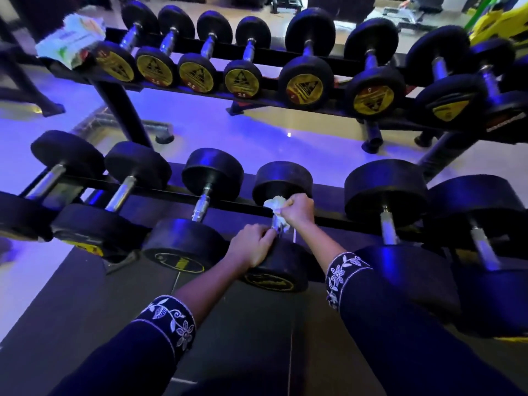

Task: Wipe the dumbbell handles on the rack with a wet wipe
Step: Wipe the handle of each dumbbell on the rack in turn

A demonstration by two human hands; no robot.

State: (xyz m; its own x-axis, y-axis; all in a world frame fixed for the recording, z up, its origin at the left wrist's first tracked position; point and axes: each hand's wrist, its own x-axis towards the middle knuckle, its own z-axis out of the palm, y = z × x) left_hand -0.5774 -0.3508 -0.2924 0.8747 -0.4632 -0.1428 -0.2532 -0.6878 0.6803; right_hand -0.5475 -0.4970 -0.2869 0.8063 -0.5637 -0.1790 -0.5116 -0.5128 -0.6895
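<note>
1. Your right hand [298, 211] is closed in a fist round a crumpled white wipe [275, 202] and presses it against the far end of a handle [276, 224], right under the far head.
2. Your left hand [251, 245] lies over the near head of the same dumbbell [281, 270]. Its fingers curl onto the near end of the handle, just beside the wipe.
3. That dumbbell is the fourth from the left on the lower tier of the rack [171, 195]. It rests across the rails between its neighbours.
4. The bare metal of the handle shows only in the short stretch between your two hands.
5. A white and green pack [71, 38] lies on the left end of the upper tier, touching the first dumbbell there. Its print is too blurred to read.
6. The upper dumbbells carry round yellow labels [154, 70] with a black triangle. You can read "2.5" under the second and third ones. The other numbers are unclear.
7. The yellow rings on the near heads of the lower tier hold writing that is too dark to make out.
8. Both your sleeves [168, 318] are dark with white flower embroidery at the cuffs.
</note>
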